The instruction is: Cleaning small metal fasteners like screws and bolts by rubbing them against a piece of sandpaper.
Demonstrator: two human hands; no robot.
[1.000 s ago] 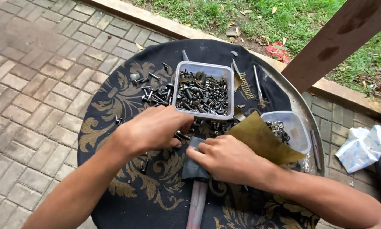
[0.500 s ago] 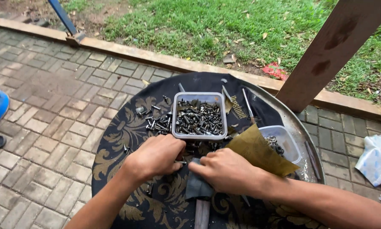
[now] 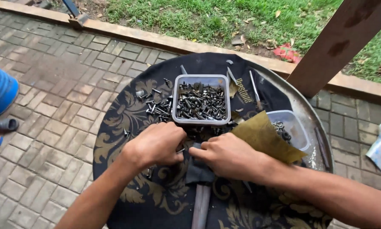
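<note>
Black round table (image 3: 127, 106) with gold swirls, two clear tubs, near tub (image 3: 202, 101) full of dark screws, two hands together just under it, left hand (image 3: 155, 144) curled over a small screw (image 3: 180, 150), right hand (image 3: 229, 156) fingers bent, grip hidden, free room at the table's left edge

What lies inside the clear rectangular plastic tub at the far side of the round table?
The clear rectangular plastic tub holds a heap of dark metal screws and bolts. Its bottom is hidden beneath them.
</note>
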